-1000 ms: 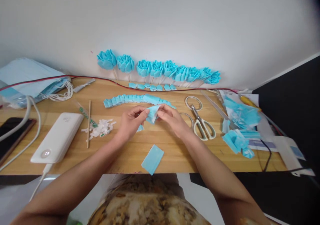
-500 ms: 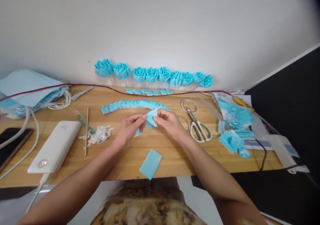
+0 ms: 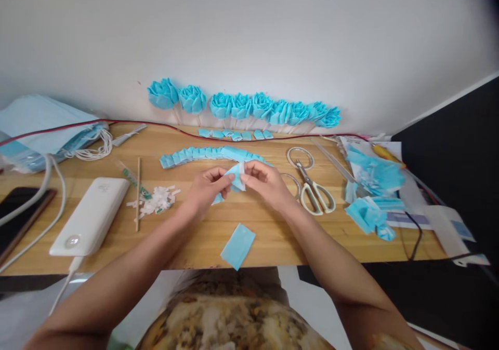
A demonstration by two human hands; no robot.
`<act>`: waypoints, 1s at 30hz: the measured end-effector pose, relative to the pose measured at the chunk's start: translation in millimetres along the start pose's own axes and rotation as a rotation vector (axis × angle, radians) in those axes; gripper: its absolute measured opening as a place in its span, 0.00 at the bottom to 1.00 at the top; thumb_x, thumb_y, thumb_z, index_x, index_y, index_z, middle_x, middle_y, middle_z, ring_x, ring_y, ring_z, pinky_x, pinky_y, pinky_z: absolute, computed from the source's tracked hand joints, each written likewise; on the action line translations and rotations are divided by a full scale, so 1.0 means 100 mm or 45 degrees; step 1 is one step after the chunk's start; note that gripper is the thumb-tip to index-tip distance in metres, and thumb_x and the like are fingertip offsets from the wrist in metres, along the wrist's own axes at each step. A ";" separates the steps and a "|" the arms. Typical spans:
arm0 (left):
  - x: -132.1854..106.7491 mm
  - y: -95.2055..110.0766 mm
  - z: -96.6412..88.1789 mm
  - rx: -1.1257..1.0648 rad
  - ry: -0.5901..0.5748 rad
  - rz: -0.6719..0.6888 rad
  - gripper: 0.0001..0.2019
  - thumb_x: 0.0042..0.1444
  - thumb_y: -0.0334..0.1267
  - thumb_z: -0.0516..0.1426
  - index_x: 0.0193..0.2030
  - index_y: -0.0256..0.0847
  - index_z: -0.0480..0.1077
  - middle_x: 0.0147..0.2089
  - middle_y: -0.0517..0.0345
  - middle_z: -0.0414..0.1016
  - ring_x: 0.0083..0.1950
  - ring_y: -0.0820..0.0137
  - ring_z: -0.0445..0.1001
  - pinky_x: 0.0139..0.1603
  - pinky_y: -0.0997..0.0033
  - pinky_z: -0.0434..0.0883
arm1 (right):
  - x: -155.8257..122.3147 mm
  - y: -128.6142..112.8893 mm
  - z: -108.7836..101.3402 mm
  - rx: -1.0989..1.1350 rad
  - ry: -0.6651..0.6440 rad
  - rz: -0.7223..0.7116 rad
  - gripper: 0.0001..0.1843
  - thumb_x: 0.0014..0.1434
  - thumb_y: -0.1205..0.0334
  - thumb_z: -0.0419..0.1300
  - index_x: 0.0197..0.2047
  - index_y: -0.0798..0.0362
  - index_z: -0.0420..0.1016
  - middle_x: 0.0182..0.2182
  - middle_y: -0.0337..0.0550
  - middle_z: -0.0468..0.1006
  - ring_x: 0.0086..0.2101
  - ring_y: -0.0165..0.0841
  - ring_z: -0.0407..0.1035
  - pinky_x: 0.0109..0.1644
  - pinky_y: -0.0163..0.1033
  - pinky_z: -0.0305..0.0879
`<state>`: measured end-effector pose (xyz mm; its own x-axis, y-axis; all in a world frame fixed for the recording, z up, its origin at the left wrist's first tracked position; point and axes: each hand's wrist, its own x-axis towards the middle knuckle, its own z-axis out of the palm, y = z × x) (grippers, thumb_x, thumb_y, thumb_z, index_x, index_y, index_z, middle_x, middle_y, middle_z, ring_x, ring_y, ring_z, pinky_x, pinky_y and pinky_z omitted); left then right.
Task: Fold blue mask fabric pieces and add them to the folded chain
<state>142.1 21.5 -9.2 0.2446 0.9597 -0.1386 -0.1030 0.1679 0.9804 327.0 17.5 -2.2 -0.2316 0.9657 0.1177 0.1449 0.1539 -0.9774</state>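
Observation:
Between my two hands is a small piece of blue non-woven fabric (image 3: 237, 178) with a white edge, partly covered by my fingers. My left hand (image 3: 208, 186) pinches its left side, and my right hand (image 3: 265, 183) pinches the right side. Under the left fingers another scrap of blue fabric (image 3: 218, 199) shows on the table. Nearer to me lies a flat blue rectangle (image 3: 238, 246). Just beyond the hands runs a curved row of folded blue pieces (image 3: 195, 155).
Blue fabric roses (image 3: 221, 106) on sticks lean along the wall. Scissors (image 3: 315, 191) and a tape roll (image 3: 300, 159) lie right, near crumpled blue scraps (image 3: 366, 215). On the left are a white power bank (image 3: 91, 215), a wooden stick (image 3: 138, 194), white paper bits (image 3: 159, 200) and a phone (image 3: 23, 215).
The camera view has shifted slightly, so the table sits higher in the picture. My left fingers have moved further over the blue fabric piece; both hands keep hold of it.

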 end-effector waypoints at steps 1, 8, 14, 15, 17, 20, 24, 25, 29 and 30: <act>0.01 0.01 -0.01 -0.070 0.013 -0.014 0.17 0.48 0.49 0.66 0.25 0.38 0.68 0.21 0.63 0.69 0.22 0.77 0.64 0.25 0.75 0.62 | 0.00 -0.02 -0.02 -0.022 0.030 -0.067 0.10 0.61 0.53 0.61 0.41 0.49 0.75 0.36 0.40 0.78 0.38 0.34 0.72 0.43 0.39 0.68; 0.02 0.07 -0.02 -0.272 0.044 -0.081 0.18 0.45 0.48 0.68 0.26 0.38 0.67 0.21 0.63 0.69 0.22 0.78 0.64 0.24 0.75 0.61 | 0.01 -0.04 -0.07 -0.664 0.101 -0.644 0.16 0.61 0.69 0.58 0.49 0.41 0.78 0.59 0.45 0.72 0.60 0.42 0.64 0.62 0.55 0.62; 0.01 -0.01 -0.02 -0.201 0.032 -0.046 0.16 0.49 0.47 0.66 0.26 0.38 0.68 0.21 0.64 0.69 0.22 0.77 0.64 0.25 0.75 0.61 | 0.02 0.01 -0.01 -0.601 0.080 -0.587 0.04 0.62 0.61 0.62 0.37 0.43 0.78 0.54 0.45 0.75 0.58 0.43 0.65 0.61 0.56 0.61; 0.01 -0.01 -0.02 -0.165 0.039 -0.036 0.16 0.49 0.47 0.66 0.26 0.38 0.68 0.21 0.64 0.69 0.22 0.77 0.64 0.25 0.75 0.61 | 0.01 0.01 -0.01 -0.549 0.075 -0.538 0.03 0.62 0.60 0.62 0.37 0.44 0.78 0.54 0.46 0.75 0.57 0.43 0.66 0.61 0.55 0.63; 0.00 0.00 -0.01 -0.090 0.059 -0.007 0.16 0.50 0.48 0.65 0.25 0.38 0.68 0.20 0.63 0.68 0.21 0.77 0.63 0.25 0.75 0.61 | 0.00 0.00 0.01 -0.450 0.073 -0.447 0.02 0.62 0.59 0.62 0.37 0.46 0.77 0.54 0.47 0.75 0.55 0.41 0.68 0.60 0.54 0.63; 0.00 0.03 0.00 -0.024 0.070 0.031 0.16 0.49 0.47 0.65 0.24 0.38 0.68 0.20 0.64 0.68 0.21 0.78 0.63 0.25 0.75 0.61 | -0.01 0.01 0.03 -0.327 0.078 -0.332 0.02 0.61 0.59 0.62 0.36 0.47 0.75 0.51 0.46 0.76 0.52 0.39 0.71 0.61 0.50 0.62; 0.00 0.02 0.01 0.009 0.076 0.030 0.15 0.48 0.46 0.66 0.25 0.38 0.69 0.20 0.65 0.68 0.21 0.78 0.62 0.25 0.76 0.61 | 0.00 0.07 0.06 -0.094 0.075 -0.183 0.05 0.58 0.58 0.64 0.35 0.49 0.74 0.44 0.43 0.78 0.46 0.36 0.73 0.53 0.44 0.67; 0.00 0.01 0.01 0.014 0.074 0.029 0.15 0.48 0.46 0.65 0.25 0.38 0.69 0.19 0.65 0.68 0.21 0.78 0.62 0.25 0.76 0.61 | 0.00 0.08 0.06 -0.041 0.071 -0.140 0.06 0.58 0.58 0.65 0.34 0.49 0.74 0.41 0.42 0.79 0.44 0.35 0.73 0.50 0.42 0.68; 0.00 -0.01 0.01 0.014 0.060 0.031 0.15 0.49 0.47 0.65 0.25 0.38 0.69 0.20 0.64 0.68 0.21 0.78 0.62 0.26 0.76 0.62 | 0.01 0.10 0.08 0.092 0.062 -0.011 0.08 0.56 0.58 0.66 0.33 0.50 0.73 0.32 0.38 0.77 0.34 0.30 0.70 0.41 0.37 0.67; 0.00 -0.01 0.01 0.015 0.061 0.029 0.14 0.49 0.46 0.65 0.25 0.38 0.69 0.20 0.64 0.68 0.21 0.78 0.62 0.25 0.76 0.62 | 0.01 0.10 0.09 0.134 0.063 0.002 0.08 0.55 0.58 0.66 0.34 0.50 0.72 0.31 0.37 0.76 0.33 0.30 0.70 0.40 0.37 0.66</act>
<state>142.9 21.0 -10.4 0.1957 0.9729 -0.1229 -0.0967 0.1438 0.9849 319.9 18.3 -13.1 -0.1836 0.9754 0.1222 0.0425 0.1321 -0.9903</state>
